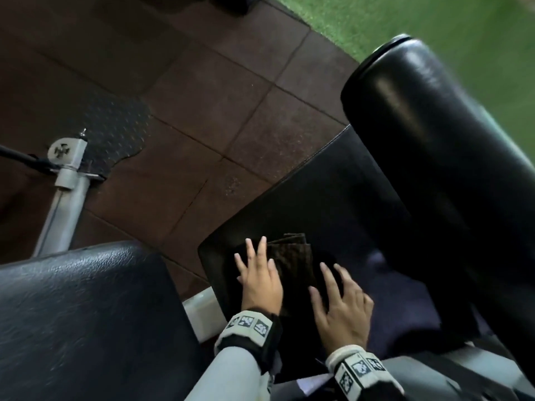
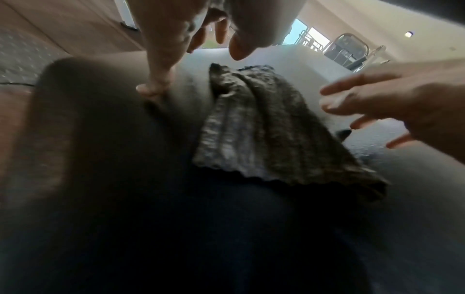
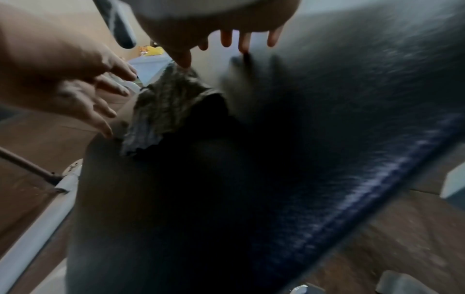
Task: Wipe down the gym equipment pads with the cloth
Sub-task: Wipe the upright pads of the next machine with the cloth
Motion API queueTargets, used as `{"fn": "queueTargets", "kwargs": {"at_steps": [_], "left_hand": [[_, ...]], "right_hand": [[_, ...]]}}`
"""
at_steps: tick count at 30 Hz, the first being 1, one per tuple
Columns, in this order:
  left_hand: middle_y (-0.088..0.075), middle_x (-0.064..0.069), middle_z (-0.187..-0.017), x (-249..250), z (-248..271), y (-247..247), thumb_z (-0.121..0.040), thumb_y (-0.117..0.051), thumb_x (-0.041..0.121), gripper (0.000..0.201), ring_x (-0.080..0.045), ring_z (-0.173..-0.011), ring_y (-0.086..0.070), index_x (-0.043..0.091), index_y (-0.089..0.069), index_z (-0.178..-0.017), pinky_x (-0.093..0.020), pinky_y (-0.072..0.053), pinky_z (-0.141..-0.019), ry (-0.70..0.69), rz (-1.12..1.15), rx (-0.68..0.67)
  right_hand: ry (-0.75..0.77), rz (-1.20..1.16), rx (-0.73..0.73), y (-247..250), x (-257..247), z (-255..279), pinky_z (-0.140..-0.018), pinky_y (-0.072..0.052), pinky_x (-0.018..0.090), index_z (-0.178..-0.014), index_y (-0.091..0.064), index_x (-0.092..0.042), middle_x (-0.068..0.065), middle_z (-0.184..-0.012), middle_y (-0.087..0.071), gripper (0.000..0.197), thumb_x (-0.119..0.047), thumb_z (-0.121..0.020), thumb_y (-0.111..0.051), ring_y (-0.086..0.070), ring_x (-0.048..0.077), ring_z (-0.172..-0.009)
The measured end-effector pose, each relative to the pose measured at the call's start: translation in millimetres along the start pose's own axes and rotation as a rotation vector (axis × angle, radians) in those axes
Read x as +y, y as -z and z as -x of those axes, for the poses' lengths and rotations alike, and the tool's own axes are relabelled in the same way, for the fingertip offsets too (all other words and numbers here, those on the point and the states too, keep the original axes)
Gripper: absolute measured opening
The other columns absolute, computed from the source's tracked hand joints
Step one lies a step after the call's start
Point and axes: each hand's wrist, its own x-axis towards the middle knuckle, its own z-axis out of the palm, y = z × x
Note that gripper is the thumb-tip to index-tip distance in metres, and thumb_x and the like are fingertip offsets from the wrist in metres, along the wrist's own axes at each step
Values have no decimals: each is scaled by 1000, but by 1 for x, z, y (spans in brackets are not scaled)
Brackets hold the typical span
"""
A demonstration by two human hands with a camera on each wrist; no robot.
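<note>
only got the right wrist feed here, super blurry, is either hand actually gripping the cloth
Observer: No. In the head view the left hand lies flat, fingers straight, on the cloth's left edge.
Operator: and the right one
Observer: The right hand is spread open beside the cloth, on the flat pad.
Operator: anything close by on that side
Observer: A big black roller pad stands just right of the flat pad.
Operator: cloth bunched or flat
Observer: The left wrist view shows it folded, lying flat, with a scalloped near edge.

brown rubber floor tiles (image 1: 202,82), green turf (image 1: 434,21)
</note>
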Motion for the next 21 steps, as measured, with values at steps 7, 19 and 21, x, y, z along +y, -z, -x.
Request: {"fn": "queueTargets", "kwargs": {"at_steps": [7,19,21], "left_hand": [[6,12,-159,-7,-4,10,-101,-35,25,54,-26,-146,11,34,-14,-150,-58,-22,-111,94,-112,-132],[21,9,-157,-6,16,-2,-96,-46,37,73,-38,-143,16,41,6,-148,-58,-23,-109,6,-341,-261],[30,12,-152,-3,23,-8,-93,-48,45,78,-40,-142,20,43,10,-147,-60,-22,-108,-30,-401,-314]], "right_hand": [[45,-42,-133,-18,-39,-10,-63,-52,37,-126,-56,-35,11,-116,-54,63,-38,-66,-76,-59,24,-82],[-217,-201,120,14,41,27,-76,-52,43,-125,-59,-15,20,-107,-50,65,6,-65,-69,-56,34,-83],[-323,-166,200,18,66,43,-82,-49,46,-127,-57,-10,23,-111,-48,63,7,-67,-69,-53,38,-89]]}}
